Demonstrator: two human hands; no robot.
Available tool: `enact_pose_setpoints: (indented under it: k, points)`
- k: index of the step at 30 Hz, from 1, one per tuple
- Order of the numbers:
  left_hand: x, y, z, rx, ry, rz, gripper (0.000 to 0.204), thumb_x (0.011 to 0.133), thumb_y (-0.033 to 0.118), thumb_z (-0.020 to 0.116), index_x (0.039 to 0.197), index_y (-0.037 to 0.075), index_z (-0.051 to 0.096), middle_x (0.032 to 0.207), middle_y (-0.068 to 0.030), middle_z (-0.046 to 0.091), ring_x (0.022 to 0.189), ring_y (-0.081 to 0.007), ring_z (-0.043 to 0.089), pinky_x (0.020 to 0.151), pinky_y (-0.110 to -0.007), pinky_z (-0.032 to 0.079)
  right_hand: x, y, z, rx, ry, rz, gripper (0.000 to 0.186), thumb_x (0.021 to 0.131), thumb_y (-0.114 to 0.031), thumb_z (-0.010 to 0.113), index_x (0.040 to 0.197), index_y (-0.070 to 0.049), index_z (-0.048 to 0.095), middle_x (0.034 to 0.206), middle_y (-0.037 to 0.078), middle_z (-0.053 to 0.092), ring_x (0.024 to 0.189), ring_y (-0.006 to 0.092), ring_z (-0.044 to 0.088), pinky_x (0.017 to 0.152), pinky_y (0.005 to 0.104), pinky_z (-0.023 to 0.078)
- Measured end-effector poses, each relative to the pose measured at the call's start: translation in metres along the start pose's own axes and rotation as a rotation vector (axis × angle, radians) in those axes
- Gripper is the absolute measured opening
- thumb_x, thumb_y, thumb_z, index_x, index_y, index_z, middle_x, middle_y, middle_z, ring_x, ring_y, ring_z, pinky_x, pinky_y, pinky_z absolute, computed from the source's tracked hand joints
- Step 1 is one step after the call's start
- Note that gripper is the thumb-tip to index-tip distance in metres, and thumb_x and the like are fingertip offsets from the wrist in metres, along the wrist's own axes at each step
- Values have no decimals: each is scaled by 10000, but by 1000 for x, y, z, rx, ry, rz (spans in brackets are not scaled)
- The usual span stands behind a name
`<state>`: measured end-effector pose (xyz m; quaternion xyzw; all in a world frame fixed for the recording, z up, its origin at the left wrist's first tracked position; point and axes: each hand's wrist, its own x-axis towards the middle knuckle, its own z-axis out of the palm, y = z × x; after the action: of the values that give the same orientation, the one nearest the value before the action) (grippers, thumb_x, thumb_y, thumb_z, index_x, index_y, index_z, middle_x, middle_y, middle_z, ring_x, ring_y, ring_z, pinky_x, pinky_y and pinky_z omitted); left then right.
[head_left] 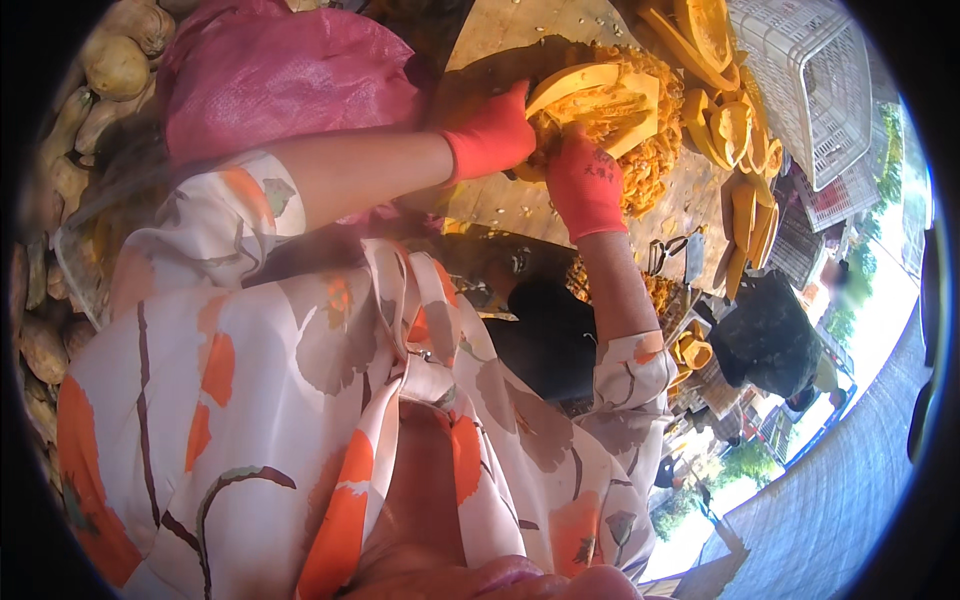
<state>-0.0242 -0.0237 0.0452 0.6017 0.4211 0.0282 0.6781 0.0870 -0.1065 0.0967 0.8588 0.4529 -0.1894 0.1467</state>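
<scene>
A cut piece of orange squash (578,82), hollow side showing, is tilted over a wooden board. My left hand (492,132), in a red glove, is closed around its left end, with the fingertips partly hidden. My right hand (587,186), also red-gloved, is at the squash's near edge, its fingers bent into the hollow. Whatever those fingers grip, pulp or a small tool, is hidden. A heap of stringy orange pulp and seeds (655,180) lies on the wooden board (500,208) under and right of the piece.
Hollowed squash pieces (735,130) lie along the board's right side, with white plastic crates (815,90) beyond. A pink woven sack (285,80) bulges at the far left, beside piled whole squashes (115,65). A person in dark clothing (765,330) is at the right.
</scene>
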Motion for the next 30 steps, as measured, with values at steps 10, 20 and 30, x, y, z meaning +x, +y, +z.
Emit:
enact_pose_setpoints:
  k: [10, 20, 30]
  points:
    - [3, -3, -10, 367, 27, 357, 711, 829, 86, 583, 1471, 69, 278, 1163, -273, 568, 1075, -393, 576, 908, -423, 471, 89, 112, -1, -208, 357, 77, 399, 917, -252, 373, 770, -32, 671, 813, 175, 696, 749, 380, 675, 680, 447, 528]
    - [6, -7, -8, 417, 146, 448, 701, 819, 80, 582, 1463, 82, 306, 1092, -251, 580, 984, -385, 599, 859, -429, 485, 86, 83, -21, -144, -9, 107, 336, 875, -226, 469, 938, -3, 712, 961, 240, 680, 948, 393, 655, 821, 459, 509]
    - [6, -3, -6, 483, 125, 460, 701, 823, 105, 581, 1469, 123, 309, 1131, -234, 567, 1000, -384, 598, 863, -432, 479, 24, 39, 5, 91, -4, 36, 317, 890, -273, 485, 992, -8, 625, 996, 274, 648, 991, 438, 605, 869, 494, 458]
